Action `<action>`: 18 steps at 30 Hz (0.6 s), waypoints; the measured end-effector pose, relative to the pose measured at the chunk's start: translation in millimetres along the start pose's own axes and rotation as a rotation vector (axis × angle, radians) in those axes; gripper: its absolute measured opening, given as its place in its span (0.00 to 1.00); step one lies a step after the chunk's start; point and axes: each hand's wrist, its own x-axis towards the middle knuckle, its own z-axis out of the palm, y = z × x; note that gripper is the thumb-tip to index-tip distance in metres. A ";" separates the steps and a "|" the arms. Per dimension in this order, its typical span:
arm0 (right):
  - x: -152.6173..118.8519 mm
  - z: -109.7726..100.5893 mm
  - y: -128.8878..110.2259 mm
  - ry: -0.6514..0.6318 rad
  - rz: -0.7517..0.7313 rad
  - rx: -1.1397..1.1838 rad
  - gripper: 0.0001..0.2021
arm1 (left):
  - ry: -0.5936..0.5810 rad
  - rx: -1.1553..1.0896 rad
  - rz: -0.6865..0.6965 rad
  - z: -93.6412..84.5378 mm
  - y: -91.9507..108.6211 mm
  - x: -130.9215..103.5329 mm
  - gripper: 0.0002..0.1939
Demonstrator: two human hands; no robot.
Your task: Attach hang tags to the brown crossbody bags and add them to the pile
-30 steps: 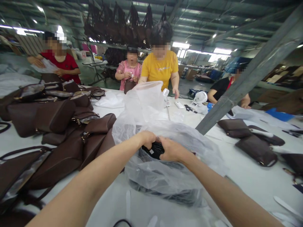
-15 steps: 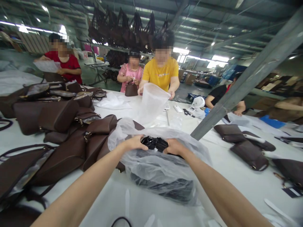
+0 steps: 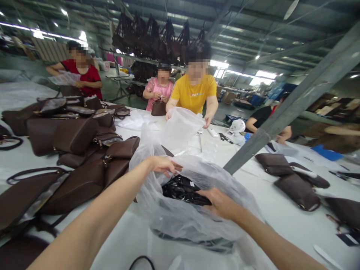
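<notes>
In front of me lies a large translucent plastic bag [image 3: 194, 225], its mouth turned upward. Inside it is a shiny black bundle [image 3: 180, 190] with a small white label; its exact kind is unclear. My left hand [image 3: 165, 165] is over the far left of the bag's mouth, fingers apart, above the bundle. On the other side, my right hand [image 3: 219, 201] grips the bundle's right edge, with its lower fingers partly hidden.
Brown handbags [image 3: 75, 138] are heaped on the left of the white table. More dark bags [image 3: 295, 187] lie to the right. A grey metal post [image 3: 281, 116] slants across the right side. Opposite, a person in yellow [image 3: 197, 93] holds a translucent sheet [image 3: 182, 125].
My left hand has lifted off the black bundle and spread its fingers. My right hand has shifted slightly right and down. The bag's mouth is wider, showing more of the bundle.
</notes>
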 end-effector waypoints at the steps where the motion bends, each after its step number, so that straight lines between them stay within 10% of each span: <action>1: -5.5 -2.5 -1.5 0.026 0.025 0.033 0.12 | -0.032 -0.089 -0.009 -1.6 5.5 0.6 0.20; 4: -18.0 -14.6 3.6 0.109 0.109 0.206 0.08 | -0.063 -0.310 0.006 5.6 -1.9 5.6 0.22; 10: -29.5 -29.5 21.2 0.228 0.155 0.539 0.13 | 0.234 -0.615 0.062 29.2 -53.7 29.3 0.31; 18: -42.0 -30.1 31.4 0.426 0.288 0.863 0.21 | 0.257 -0.668 0.042 18.3 -69.5 29.4 0.25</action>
